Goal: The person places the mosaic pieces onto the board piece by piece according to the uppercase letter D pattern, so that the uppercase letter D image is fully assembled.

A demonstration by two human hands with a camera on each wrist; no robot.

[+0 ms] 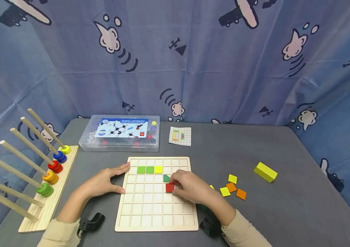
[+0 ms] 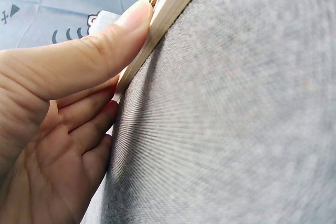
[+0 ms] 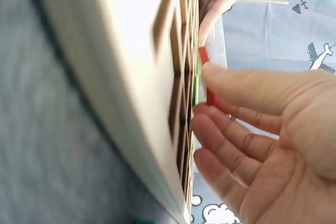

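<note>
- Right hand pinches a red tile, perhaps just above the grid board beneath it.
- Left hand, thumb and fingers spread, touches the grid board's edge.

My left sleeve and right sleeve are plain beige cloth, lightly creased; on the left I wear a black, rounded wrist device, on the right a dark wrist unit, its outline unclear

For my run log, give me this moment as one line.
left hand: touching edge of grid board | right hand: pinching red tile over board | one row: two light-green tiles, yellow tile
</note>
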